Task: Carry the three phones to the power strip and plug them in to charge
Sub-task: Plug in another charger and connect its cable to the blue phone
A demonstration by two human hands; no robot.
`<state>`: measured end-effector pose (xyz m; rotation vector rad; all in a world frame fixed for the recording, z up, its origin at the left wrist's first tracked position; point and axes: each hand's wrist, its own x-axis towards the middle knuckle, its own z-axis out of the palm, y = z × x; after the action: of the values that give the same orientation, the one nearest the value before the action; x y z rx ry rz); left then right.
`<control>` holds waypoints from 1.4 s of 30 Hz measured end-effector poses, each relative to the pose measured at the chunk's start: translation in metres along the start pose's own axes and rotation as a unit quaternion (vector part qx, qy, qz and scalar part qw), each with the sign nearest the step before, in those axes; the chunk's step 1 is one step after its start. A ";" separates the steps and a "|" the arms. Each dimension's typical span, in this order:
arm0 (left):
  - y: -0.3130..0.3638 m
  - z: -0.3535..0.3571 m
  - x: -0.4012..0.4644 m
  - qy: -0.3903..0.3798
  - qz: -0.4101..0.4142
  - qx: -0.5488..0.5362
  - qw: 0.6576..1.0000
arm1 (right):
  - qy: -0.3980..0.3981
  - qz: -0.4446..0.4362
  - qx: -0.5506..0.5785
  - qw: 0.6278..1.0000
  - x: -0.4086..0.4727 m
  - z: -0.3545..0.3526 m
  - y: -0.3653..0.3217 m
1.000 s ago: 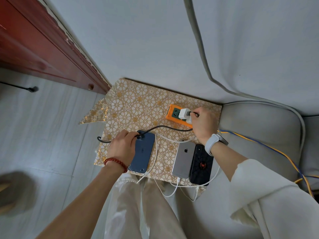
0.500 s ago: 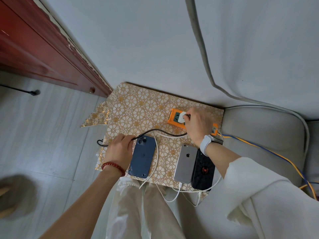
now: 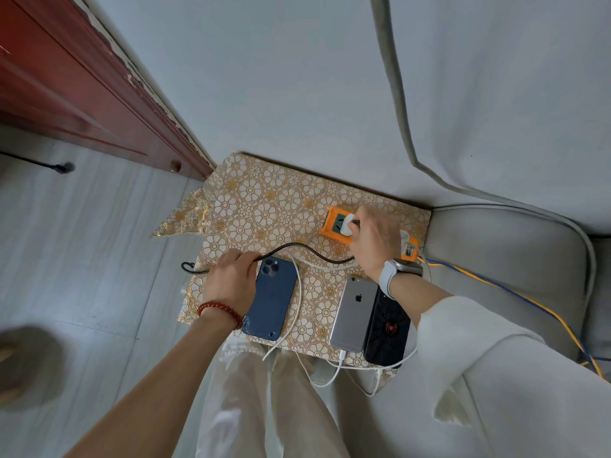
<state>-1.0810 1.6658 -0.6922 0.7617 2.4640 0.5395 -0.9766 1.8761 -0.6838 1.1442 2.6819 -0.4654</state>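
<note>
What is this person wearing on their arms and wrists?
The left hand has a bare forearm and a bracelet of red beads at the wrist. The right hand has a smartwatch on a pale band, and a loose off-white sleeve covers that forearm.

A pale grey-white wall (image 3: 281,77) fills the upper middle of the view. To the wall's left stands dark red wooden furniture (image 3: 66,87) with chipped paint along its edge. Below that, pale grey plank-patterned floor (image 3: 82,259) spreads out under soft, even daylight. A light grey curtain (image 3: 496,94) hangs over the wall's right side. Against the wall's foot sits a table under a gold floral cloth (image 3: 264,206), and just right of it a grey cushioned seat (image 3: 512,259).
</note>
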 end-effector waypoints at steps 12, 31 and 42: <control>-0.003 0.004 0.003 0.003 -0.001 -0.012 1.000 | 0.006 0.002 -0.007 1.000 -0.001 0.007 -0.003; -0.091 -0.041 -0.052 -0.126 -0.184 -0.089 0.971 | 0.168 -0.087 0.219 0.957 -0.109 0.006 -0.060; -0.070 -0.102 -0.077 -0.232 -0.195 -0.609 0.733 | -0.310 -0.040 0.369 0.875 -0.233 0.083 -0.183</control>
<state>-1.1117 1.5429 -0.6197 -0.1810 1.2497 1.3500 -0.9455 1.5713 -0.6550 0.7972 1.9977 -1.6495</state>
